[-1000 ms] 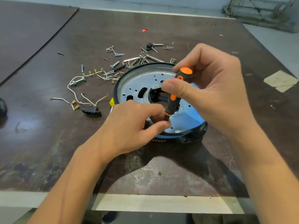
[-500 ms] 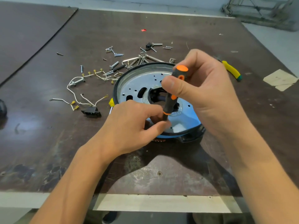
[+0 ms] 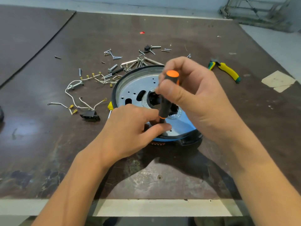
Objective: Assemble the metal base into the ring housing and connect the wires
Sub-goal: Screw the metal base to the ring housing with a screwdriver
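Now the right hand (image 3: 195,98) has rolled round the screwdriver (image 3: 166,103). It sits lower than a second ago, so the yellow-handled pliers (image 3: 228,71) behind it show in full, and the tool's orange cap faces me. I read that as another turn on a screw, which means the fastening step goes on and the wiring has not begun.

The right hand's fingers (image 3: 177,93) are curled round the handle. The left hand (image 3: 130,128) pinches the shaft just above the tip, steadying it. The metal base (image 3: 135,88) lies inside the ring housing (image 3: 190,141) in the middle of the tabletop (image 3: 48,144). The tip meets the base near its front edge, but the left thumb hides the screw itself.

The wires (image 3: 78,97) lie loose to the left, apart from the housing, with a black connector block (image 3: 89,115) at their near end.

Orange lettering (image 3: 157,143) runs along the housing's front edge, but it is too small to read.
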Available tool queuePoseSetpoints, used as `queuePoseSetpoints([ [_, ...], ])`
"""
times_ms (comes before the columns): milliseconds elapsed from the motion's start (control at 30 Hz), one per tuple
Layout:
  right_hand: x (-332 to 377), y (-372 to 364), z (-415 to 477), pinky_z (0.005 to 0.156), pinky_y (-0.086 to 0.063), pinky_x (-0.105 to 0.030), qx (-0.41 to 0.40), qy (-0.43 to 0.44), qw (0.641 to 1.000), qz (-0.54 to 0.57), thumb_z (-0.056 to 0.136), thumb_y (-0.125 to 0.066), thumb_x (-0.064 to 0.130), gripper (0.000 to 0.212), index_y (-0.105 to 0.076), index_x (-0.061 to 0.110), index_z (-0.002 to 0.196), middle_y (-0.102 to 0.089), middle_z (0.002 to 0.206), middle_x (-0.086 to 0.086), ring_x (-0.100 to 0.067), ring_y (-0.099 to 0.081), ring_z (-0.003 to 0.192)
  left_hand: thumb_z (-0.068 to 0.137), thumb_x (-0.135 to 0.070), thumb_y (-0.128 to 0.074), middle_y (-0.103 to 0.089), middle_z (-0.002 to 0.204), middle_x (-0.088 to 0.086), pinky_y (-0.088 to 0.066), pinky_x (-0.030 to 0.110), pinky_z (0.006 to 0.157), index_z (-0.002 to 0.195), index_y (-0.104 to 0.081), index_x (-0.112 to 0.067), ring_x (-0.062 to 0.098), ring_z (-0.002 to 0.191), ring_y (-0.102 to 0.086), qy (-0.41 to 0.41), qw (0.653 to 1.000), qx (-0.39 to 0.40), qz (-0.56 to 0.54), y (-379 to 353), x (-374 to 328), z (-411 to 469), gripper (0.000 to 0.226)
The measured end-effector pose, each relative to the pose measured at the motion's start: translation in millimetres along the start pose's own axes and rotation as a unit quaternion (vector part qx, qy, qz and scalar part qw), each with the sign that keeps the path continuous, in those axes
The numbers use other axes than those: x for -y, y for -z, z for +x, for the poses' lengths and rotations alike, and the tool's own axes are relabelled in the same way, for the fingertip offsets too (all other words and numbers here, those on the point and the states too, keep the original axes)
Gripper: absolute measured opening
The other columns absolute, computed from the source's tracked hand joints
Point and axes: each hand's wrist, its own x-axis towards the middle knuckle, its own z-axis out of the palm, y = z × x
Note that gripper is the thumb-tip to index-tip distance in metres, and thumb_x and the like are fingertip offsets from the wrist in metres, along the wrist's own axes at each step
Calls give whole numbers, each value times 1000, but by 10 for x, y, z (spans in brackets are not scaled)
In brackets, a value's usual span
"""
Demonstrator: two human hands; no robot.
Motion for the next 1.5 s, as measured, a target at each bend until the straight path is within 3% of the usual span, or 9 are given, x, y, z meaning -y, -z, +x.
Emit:
queuePoseSetpoints([
  [133, 40, 97, -20, 88, -57, -40, 41, -29, 997, 57, 100, -50, 15, 28, -61, 6, 124, -73, 110, -14, -26, -66, 102, 88, -61, -44, -69, 70, -13, -49, 36, 58, 84, -70, -34, 6, 66, -62, 16, 1000, 4, 5, 2, -6, 0, 38],
  [267, 53, 42, -25, 71, -57, -42, 4, 28, 999, -29, 87, -69, 10, 16, -63, 8, 102, -71, 87, -7, -21, -69, 84, 86, -68, -40, -69, 70, -14, -49, 37, 58, 87, -70, -38, 6, 66, -63, 17, 1000, 12, 2, 4, -9, 10, 42],
  [367, 21, -6, -9, 63, -49, -55, -49, 48, 994, -80, 76, -82, 10, 30, -54, 16, 87, -61, 77, -1, -23, -56, 72, 87, -74, -30, -66, 66, -11, -47, 40, 59, 85, -69, -33, 8, 64, -61, 13, 1000, 12, 1, -5, -4, 18, 56],
  [567, 38, 92, -30, 83, -53, -38, 38, 2, 999, 29, 101, -49, 18, 26, -61, 6, 121, -72, 107, -12, -27, -65, 99, 92, -65, -35, -65, 64, -8, -45, 37, 56, 86, -69, -36, 10, 64, -55, 12, 1000, -4, 1, -25, 20, 13, 46],
  [833, 64, 46, -19, 61, -51, -43, -54, 61, 994, -75, 82, -77, 9, 17, -62, 8, 90, -62, 76, -14, -19, -62, 69, 94, -65, -34, -59, 60, -21, -38, 20, 54, 78, -60, -34, 0, 60, -56, -14, 999, -13, -27, -5, -2, 4, 44],
  [1033, 78, 154, -44, 86, -56, -43, 43, 10, 999, 14, 98, -50, 17, 31, -62, 0, 121, -73, 109, -18, -34, -69, 103, 96, -60, -36, -42, 49, -9, -34, 25, 51, 71, -65, -26, 4, 54, -47, -14, 1000, -21, -9, -20, 26, 1, 51],
  [1200, 86, 127, -15, 68, -57, -50, -52, 67, 988, -128, 81, -80, 12, 23, -65, 1, 95, -70, 82, -21, -37, -70, 79, 91, -64, -41, -58, 63, -30, -40, 14, 57, 77, -58, -42, -7, 61, -57, -9, 999, -8, -39, 10, -5, 11, 31],
  [1267, 76, 97, -8, 66, -53, -48, -87, 77, 978, -172, 77, -84, 18, 31, -61, 0, 88, -67, 77, -17, -27, -65, 70, 91, -63, -43, -66, 72, -24, -49, 27, 60, 84, -66, -35, 2, 64, -63, -2, 999, 6, -34, 0, 7, 14, 37],
  [1500, 132, 154, -45, 85, -57, -39, 40, 9, 999, -35, 100, -47, 9, 28, -62, -2, 121, -74, 104, -20, -34, -71, 100, 90, -58, -49, -71, 76, -20, -53, 35, 60, 86, -71, -31, 5, 67, -66, 12, 999, -2, -34, -14, 12, 9, 35],
])
